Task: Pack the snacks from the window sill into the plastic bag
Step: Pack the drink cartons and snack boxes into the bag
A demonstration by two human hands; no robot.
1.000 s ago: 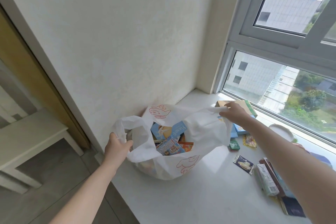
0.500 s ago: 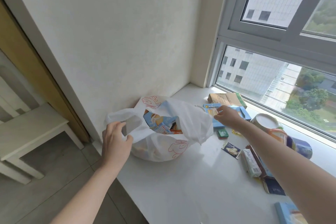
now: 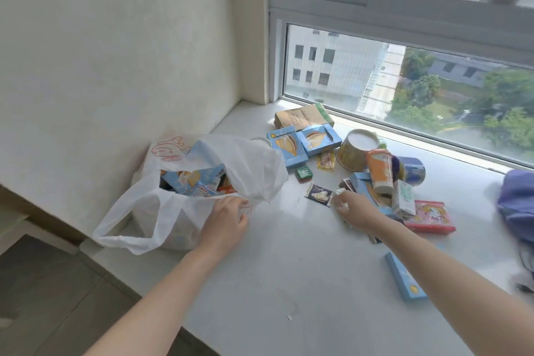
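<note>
The right hand (image 3: pixel 357 208) has left the plastic bag (image 3: pixel 173 211) for a pale packet (image 3: pixel 338 192) beneath its fingers, hold unclear. The left hand (image 3: pixel 225 218) pinches the rim nearest it, keeping the mouth open

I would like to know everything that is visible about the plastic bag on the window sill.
The plastic bag is white, thin and slightly see-through, with red line drawings of a cartoon animal. It stands on the window sill close to the wall, mouth open, with blue snack boxes showing inside. One handle loop droops at the sill's near edge. The left hand holds its near rim.
</note>
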